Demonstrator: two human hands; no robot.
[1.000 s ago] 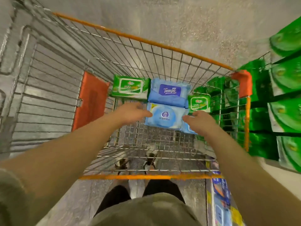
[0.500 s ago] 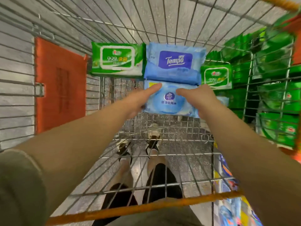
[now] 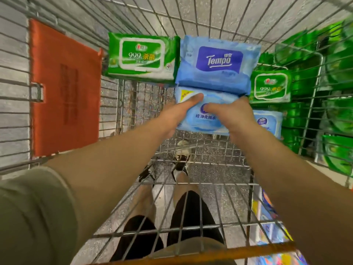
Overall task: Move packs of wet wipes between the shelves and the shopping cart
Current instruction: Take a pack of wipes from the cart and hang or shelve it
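The wire shopping cart (image 3: 191, 23) is holding five packs of wet wipes at its far end: a green pack (image 3: 142, 57) is lying at far left, a blue Tempo pack (image 3: 217, 64) is sitting just to its right and touching it, a smaller green pack (image 3: 270, 87) is standing to the right against the cart's side, and a small pale blue pack (image 3: 267, 122) is lying nearer, below that one. The fifth, a light blue pack (image 3: 202, 119), is lying just nearer than the Tempo pack, its far edge tucked under it. The left hand (image 3: 177, 113) is gripping its left edge, thumb stretched flat across the top; the right hand (image 3: 232, 115) is gripping its right side, thumb pressing near the purple round logo. An orange panel (image 3: 65, 88) is hanging on the cart's left wall. Green packages on shelves (image 3: 338, 115) are showing through the wires at right, blurred. The held pack is soft, pale blue with Chinese lettering and a yellow corner patch.
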